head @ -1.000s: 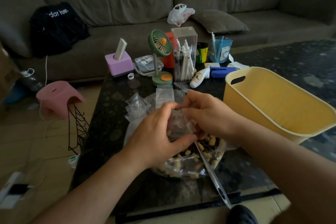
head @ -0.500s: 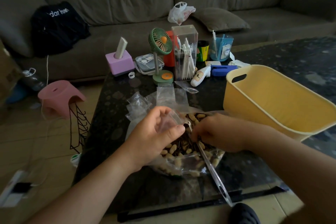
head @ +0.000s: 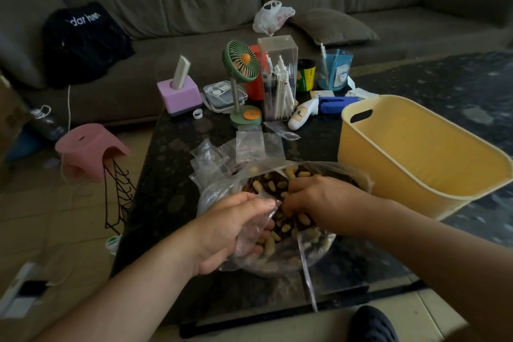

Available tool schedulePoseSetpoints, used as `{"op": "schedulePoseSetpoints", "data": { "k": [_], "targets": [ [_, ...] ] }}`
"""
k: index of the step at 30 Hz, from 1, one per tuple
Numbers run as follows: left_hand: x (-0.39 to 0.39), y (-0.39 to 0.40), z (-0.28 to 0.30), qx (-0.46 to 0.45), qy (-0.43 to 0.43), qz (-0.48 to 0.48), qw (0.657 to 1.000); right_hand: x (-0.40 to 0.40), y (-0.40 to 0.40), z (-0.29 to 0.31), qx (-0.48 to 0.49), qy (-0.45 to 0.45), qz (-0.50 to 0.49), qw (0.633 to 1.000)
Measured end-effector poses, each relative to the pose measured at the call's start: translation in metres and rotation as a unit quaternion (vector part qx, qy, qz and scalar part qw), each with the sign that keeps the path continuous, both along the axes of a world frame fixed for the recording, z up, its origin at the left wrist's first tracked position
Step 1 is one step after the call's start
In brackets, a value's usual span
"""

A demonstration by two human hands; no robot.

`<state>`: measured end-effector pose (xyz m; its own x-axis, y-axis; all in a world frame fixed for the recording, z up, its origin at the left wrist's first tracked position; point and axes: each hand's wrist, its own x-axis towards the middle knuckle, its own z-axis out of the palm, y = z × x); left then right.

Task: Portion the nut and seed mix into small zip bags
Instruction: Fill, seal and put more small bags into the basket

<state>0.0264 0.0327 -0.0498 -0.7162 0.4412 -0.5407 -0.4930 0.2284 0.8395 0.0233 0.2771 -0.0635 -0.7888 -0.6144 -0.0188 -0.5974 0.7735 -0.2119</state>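
A large clear plastic bag [head: 319, 247] of peanuts and dark seeds [head: 274, 183] lies open on the dark stone table [head: 166, 175]. My left hand [head: 230, 230] holds a small clear zip bag [head: 258, 233] at the big bag's near left side, fingers curled round it. My right hand [head: 324, 200] is down in the nut mix, fingers curled into the nuts beside the small bag's mouth. A pile of empty small zip bags [head: 247, 144] lies just beyond the big bag.
A yellow plastic tub [head: 416, 153] stands at the right. Behind the bags are a green desk fan [head: 241, 64], a clear pen box [head: 277, 78], a purple block [head: 179, 94] and cups. A pink stool [head: 88, 147] is on the floor left. A sofa runs along the back.
Both hands came down from above the big bag into it. My right hand went from the small bag's top into the nuts; my left lowered the small bag to the mix.
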Motion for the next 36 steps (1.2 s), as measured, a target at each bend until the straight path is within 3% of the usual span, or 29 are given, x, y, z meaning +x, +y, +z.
{"op": "schedulePoseSetpoints", "data": {
  "k": [8, 14, 16, 18, 22, 28, 32, 36],
  "targets": [
    [-0.006, 0.001, 0.003, 0.029, 0.001, 0.071, 0.997, -0.006, 0.002, -0.003, -0.022, 0.06, -0.003, 0.998],
    [-0.011, -0.001, 0.009, 0.005, 0.117, 0.093, 0.989, 0.003, -0.005, 0.03, -0.156, 0.099, -0.08, 0.98],
    [-0.011, 0.002, 0.01, 0.005, 0.15, 0.101, 0.984, 0.008, -0.01, 0.04, -0.227, 0.064, -0.127, 0.963],
    [-0.011, 0.004, 0.009, 0.012, 0.17, 0.102, 0.98, 0.012, -0.013, 0.047, -0.271, -0.026, -0.187, 0.944],
    [-0.014, 0.004, 0.007, 0.004, 0.204, 0.089, 0.975, 0.014, -0.017, 0.044, -0.26, -0.178, -0.241, 0.918],
    [-0.017, 0.006, 0.005, -0.06, 0.224, 0.062, 0.971, 0.02, -0.017, 0.034, -0.292, -0.272, -0.245, 0.883],
    [-0.015, 0.007, 0.005, -0.113, 0.22, 0.05, 0.968, 0.022, -0.012, 0.039, -0.276, -0.27, -0.229, 0.894],
    [-0.017, 0.007, 0.003, -0.155, 0.158, 0.054, 0.974, 0.023, -0.018, 0.035, -0.272, -0.303, -0.214, 0.888]
  ]
}}
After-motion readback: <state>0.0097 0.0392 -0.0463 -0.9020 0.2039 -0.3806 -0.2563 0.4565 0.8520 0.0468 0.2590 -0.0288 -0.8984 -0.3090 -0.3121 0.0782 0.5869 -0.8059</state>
